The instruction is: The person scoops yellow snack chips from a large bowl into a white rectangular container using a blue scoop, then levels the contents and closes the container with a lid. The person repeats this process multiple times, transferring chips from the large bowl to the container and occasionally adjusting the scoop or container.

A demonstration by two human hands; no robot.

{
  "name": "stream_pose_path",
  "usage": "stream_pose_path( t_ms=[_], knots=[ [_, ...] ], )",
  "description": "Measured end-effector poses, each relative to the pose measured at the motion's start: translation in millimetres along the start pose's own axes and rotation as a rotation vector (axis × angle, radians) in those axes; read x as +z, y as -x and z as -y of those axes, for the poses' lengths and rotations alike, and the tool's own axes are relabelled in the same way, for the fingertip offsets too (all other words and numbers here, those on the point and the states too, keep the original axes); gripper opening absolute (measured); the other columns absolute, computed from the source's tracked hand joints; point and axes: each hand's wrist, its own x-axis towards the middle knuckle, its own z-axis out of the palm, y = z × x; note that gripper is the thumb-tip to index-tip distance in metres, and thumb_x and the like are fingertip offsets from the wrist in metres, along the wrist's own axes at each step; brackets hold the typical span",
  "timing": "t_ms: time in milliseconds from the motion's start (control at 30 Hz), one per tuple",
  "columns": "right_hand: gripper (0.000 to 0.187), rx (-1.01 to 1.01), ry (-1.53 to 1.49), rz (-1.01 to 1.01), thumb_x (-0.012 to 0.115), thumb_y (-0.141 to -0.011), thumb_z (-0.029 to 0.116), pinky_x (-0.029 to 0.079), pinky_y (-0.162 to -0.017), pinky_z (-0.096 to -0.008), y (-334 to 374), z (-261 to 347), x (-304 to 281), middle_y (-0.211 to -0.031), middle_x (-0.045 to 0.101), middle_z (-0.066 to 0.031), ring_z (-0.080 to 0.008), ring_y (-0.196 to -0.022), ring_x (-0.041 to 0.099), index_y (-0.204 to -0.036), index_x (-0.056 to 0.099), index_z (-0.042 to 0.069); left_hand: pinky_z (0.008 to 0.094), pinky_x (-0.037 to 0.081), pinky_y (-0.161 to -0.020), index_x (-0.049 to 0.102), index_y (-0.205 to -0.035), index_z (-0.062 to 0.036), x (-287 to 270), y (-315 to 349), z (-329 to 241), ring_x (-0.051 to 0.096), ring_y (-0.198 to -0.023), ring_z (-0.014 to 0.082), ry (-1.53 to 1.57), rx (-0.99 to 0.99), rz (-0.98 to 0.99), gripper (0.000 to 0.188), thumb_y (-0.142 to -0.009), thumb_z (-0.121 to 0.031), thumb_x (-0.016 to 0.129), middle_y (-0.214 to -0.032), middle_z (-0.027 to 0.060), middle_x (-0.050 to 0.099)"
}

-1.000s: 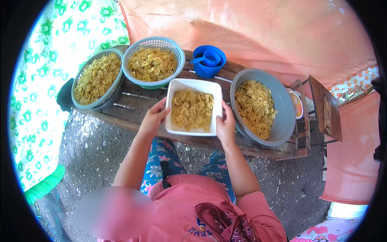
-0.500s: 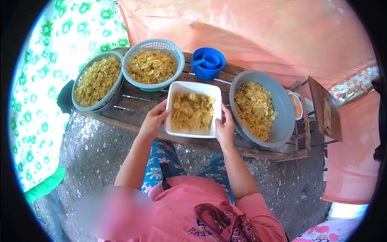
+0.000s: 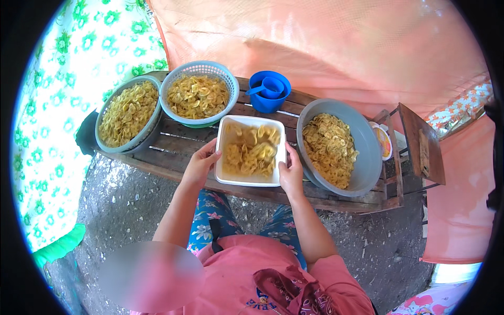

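Observation:
A white square plastic tub (image 3: 226,176) is held level in front of me, over the near edge of a slatted wooden bench (image 3: 178,145). My left hand (image 3: 201,163) grips its left side, thumb at the rim. Its right side is in my right hand (image 3: 291,174), thumb at the rim too. Thin yellow banana chips (image 3: 251,152) inside the tub look motion-blurred. Just right of the tub, a large grey basin (image 3: 369,170) holds a heap of similar chips (image 3: 329,149).
Two grey baskets of chips, a left one (image 3: 126,149) and a perforated back one (image 3: 231,86), stand on the bench. Behind the tub is a blue bucket (image 3: 266,106) with a blue dipper (image 3: 272,88) inside. A wooden piece (image 3: 420,147) rises at the right end; an orange sheet (image 3: 336,42) hangs behind.
The chips inside the tub have shifted and are still blurred. Both hands keep their hold on the tub. The bench and its containers sit slightly lower in the picture.

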Motion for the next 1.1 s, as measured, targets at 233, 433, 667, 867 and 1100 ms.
stream_pose_path(
  t_ms=[233,433,667,867,1100],
  knots=[
    [0.054,-0.258,0.073,-0.112,0.049,-0.087,-0.009,0.043,-0.093,-0.0312,0,5,0,-0.13,0.051,-0.0144,-0.019,-0.11,0.056,-0.139,0.04,0.001,0.026,0.044,-0.091,0.038,-0.143,-0.0019,6,0,-4,0.056,-0.102,0.0116,-0.04,-0.017,-0.037,0.055,-0.092,-0.006,0.059,-0.114,0.005,0.059],
    [0.053,-0.383,0.037,-0.209,0.049,-0.085,-0.007,0.045,-0.082,-0.0269,-1,-4,2,-0.12,0.055,-0.0136,-0.0173,-0.097,0.057,-0.136,0.045,0.002,0.0241,0.044,-0.088,0.039,-0.143,-0.004,6,6,2,0.056,-0.095,0.0094,0.055,0.064,-0.019,0.054,-0.093,-0.01,0.06,-0.108,0.0027,0.06],
    [0.055,-0.5,0.048,-0.239,0.051,-0.085,-0.008,0.043,-0.092,-0.0294,-1,0,0,-0.125,0.055,-0.0134,-0.0179,-0.109,0.056,-0.139,0.041,0.003,0.024,0.044,-0.088,0.042,-0.141,-0.004,3,2,3,0.057,-0.097,0.0095,0.069,0.089,-0.009,0.054,-0.092,-0.01,0.062,-0.107,0.0022,0.061],
    [0.054,-0.218,0.036,-0.166,0.049,-0.085,-0.007,0.043,-0.084,-0.0291,-3,7,-1,-0.113,0.055,-0.0131,-0.0173,-0.095,0.053,-0.138,0.042,0.003,0.0245,0.043,-0.091,0.043,-0.141,-0.0024,4,2,-3,0.057,-0.099,0.0091,-0.033,0.053,-0.009,0.053,-0.091,-0.008,0.062,-0.112,0.0017,0.061],
    [0.056,-0.135,-0.086,-0.168,0.05,-0.082,-0.009,0.044,-0.08,-0.0277,0,-6,5,-0.113,0.056,-0.0131,-0.0166,-0.092,0.054,-0.136,0.045,0.003,0.0256,0.042,-0.094,0.042,-0.142,-0.0028,4,3,0,0.055,-0.105,0.0087,-0.012,0.018,0.018,0.054,-0.091,-0.008,0.061,-0.118,0.0021,0.061]
  ],
)
